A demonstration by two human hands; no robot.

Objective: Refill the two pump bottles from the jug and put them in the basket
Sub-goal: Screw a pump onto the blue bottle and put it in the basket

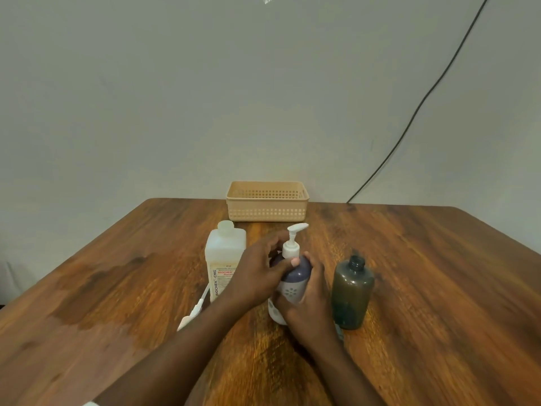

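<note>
A purple-and-white pump bottle (295,276) stands mid-table with its white pump head (293,238) on top. My left hand (257,271) wraps its shoulder just below the pump collar. My right hand (307,303) grips its lower body from the right. A dark translucent bottle (351,291) stands open-necked to the right, with no pump on it. A pale capped jug (224,253) with a red-lettered label stands to the left. A loose white pump with its tube (194,309) lies on the table beside the jug. A beige basket (267,210) sits at the far edge.
The wooden table (439,288) spreads wide on both sides. A grey wall rises just behind the basket, and a black cable (409,118) runs down it to the table's far right edge.
</note>
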